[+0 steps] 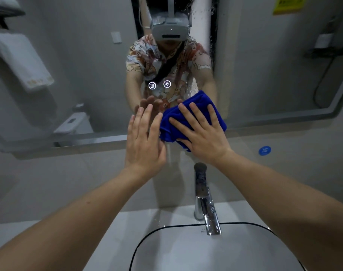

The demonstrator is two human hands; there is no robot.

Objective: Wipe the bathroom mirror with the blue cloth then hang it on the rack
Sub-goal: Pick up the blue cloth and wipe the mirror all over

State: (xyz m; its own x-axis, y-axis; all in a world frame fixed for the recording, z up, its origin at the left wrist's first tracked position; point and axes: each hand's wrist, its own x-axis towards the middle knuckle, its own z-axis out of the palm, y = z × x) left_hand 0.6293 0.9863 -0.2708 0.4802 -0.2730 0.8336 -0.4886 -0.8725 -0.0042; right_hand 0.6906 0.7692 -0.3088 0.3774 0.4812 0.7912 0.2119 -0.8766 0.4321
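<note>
My right hand (200,133) pressed the soft, light cloth (194,114) flat-fingered against the mirror (69,75) above the tap (205,202), left hand (145,141) open beside it; I'd pinch a corner.

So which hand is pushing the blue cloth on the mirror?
The right hand: its straight fingers press the blue cloth against the mirror. The left hand is flat beside it, bare.

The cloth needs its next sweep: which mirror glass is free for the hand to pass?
Free: mirror left of the left hand, and right of the blue cloth. Crowded: centre, where both hands and two lit icons sit.
</note>
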